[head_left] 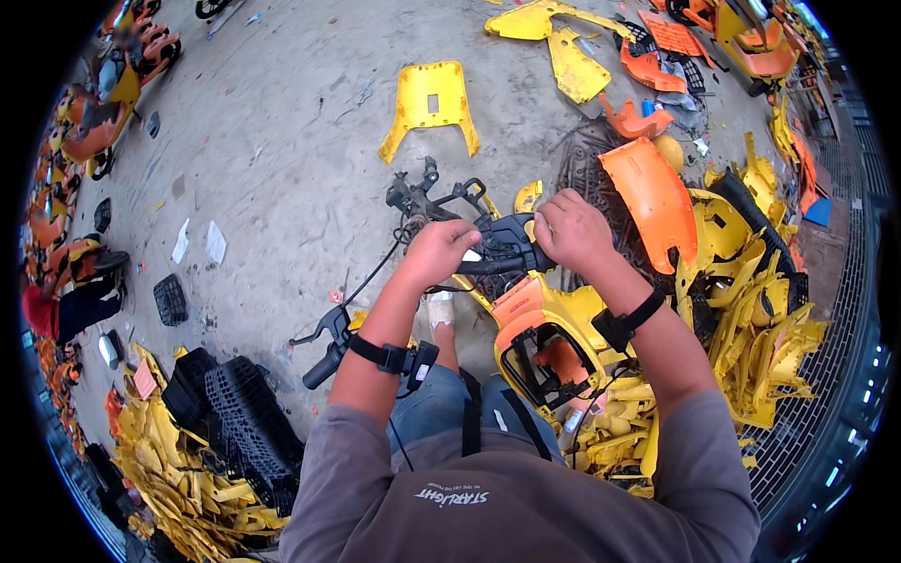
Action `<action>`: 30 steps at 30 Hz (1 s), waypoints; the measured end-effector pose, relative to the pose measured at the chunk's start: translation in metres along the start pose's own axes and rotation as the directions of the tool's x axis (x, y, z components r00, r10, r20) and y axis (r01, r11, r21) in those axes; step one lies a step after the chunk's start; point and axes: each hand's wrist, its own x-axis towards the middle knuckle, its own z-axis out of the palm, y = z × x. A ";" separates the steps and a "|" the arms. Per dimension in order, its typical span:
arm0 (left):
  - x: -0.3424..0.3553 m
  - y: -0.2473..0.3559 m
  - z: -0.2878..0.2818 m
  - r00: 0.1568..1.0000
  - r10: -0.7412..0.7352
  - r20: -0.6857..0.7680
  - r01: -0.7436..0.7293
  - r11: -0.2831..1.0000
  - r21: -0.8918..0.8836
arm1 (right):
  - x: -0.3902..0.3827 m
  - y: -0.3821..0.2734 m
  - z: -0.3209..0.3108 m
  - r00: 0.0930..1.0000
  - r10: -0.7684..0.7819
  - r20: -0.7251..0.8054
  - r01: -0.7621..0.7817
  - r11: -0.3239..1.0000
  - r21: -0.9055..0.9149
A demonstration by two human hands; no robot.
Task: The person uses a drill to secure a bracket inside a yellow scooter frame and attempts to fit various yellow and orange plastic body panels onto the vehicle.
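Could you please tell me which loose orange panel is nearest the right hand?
The long orange panel just right of the right hand; the other orange panels lie farther off.

White lettering [452, 496] stands on the grey shirt [563, 502]

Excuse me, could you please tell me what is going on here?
A person's left hand and right hand are at either side of a black plastic housing on what looks like a partly dismantled yellow-and-orange scooter. How firmly they grip is unclear. A yellow panel rests on the concrete floor ahead, with heaps of yellow panels on both sides.
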 end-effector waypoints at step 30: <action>0.030 0.035 0.024 0.986 0.039 0.164 -0.088 0.949 0.303 | -0.072 0.012 0.021 0.920 0.388 0.061 -0.386 0.921 -0.042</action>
